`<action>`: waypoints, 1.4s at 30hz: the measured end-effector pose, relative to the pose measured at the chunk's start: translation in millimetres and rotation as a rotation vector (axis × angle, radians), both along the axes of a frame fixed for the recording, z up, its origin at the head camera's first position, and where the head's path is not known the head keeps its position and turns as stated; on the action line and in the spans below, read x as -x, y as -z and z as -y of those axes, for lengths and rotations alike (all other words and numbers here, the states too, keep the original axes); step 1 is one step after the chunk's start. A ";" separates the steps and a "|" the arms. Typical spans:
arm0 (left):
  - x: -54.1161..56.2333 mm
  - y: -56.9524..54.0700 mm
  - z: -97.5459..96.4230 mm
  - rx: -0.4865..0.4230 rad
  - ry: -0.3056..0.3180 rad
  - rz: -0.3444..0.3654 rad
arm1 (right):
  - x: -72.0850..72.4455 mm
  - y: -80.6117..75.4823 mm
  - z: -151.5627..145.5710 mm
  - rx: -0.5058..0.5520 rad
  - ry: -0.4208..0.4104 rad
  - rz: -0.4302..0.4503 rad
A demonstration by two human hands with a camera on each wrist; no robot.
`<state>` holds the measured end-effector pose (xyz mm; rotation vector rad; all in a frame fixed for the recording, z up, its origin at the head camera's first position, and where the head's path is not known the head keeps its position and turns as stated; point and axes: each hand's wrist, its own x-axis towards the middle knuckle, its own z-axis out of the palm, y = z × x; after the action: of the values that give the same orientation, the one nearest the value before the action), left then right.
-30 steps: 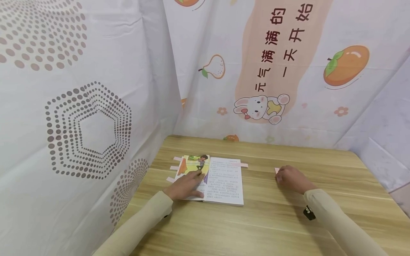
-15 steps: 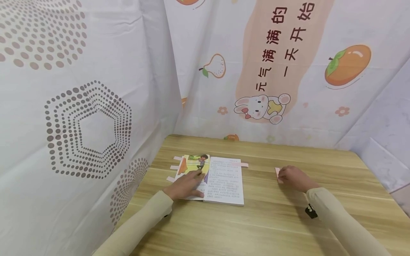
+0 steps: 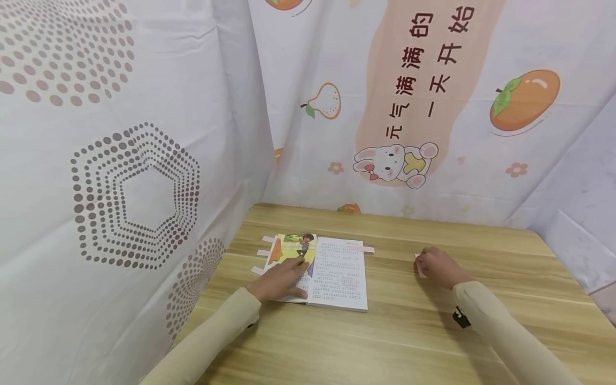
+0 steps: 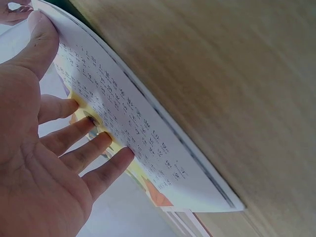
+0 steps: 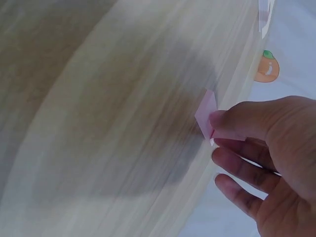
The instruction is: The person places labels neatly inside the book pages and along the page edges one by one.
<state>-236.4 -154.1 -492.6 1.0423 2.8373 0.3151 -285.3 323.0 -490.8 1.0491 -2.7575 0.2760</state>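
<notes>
An open book [image 3: 339,289] lies on the table, a coloured picture of a child on its left page and printed text on the right one. Across the left page rests my left hand [image 3: 281,278], fingers extended and spread; in the left wrist view its fingertips [image 4: 123,157] touch the paper. Farther right, my right hand [image 3: 440,267] is at a small pink sticky note [image 3: 420,266]. The right wrist view has thumb and index finger pinching a pink slip [image 5: 229,134], beside another pink piece [image 5: 206,113] against the tabletop. Whether the two pieces are joined is hidden.
Pink page tabs [image 3: 263,252] stick out of the book's left edge, and one pink tab [image 3: 368,249] juts from its right page. The wooden table [image 3: 337,347] meets a printed curtain [image 3: 313,160] behind and another curtain [image 3: 231,133] on the left.
The right hand shifted slightly right, uncovering more of the pink sticky note, then came back left over it. My left hand and the book have stayed put.
</notes>
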 end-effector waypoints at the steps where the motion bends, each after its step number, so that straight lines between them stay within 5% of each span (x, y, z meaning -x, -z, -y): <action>1: 0.0 0.3 0.0 0.003 0.000 -0.002 | 1.1 0.1 0.9 0.002 -0.004 -0.009; 13: 0.1 -0.5 -1.4 0.024 -0.013 -0.001 | 9.6 0.9 11.7 -0.163 0.139 -0.045; 28: -2.3 -3.2 -1.8 0.024 -0.011 0.003 | 13.0 3.9 15.7 -0.317 0.179 -0.164; 42: -0.6 -0.8 -1.4 0.039 -0.014 -0.002 | 12.3 3.3 14.2 -0.266 0.184 -0.175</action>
<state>-235.8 -152.8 -491.8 1.0165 2.8412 0.2587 -297.6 308.9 -494.1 0.8192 -2.7540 -0.2045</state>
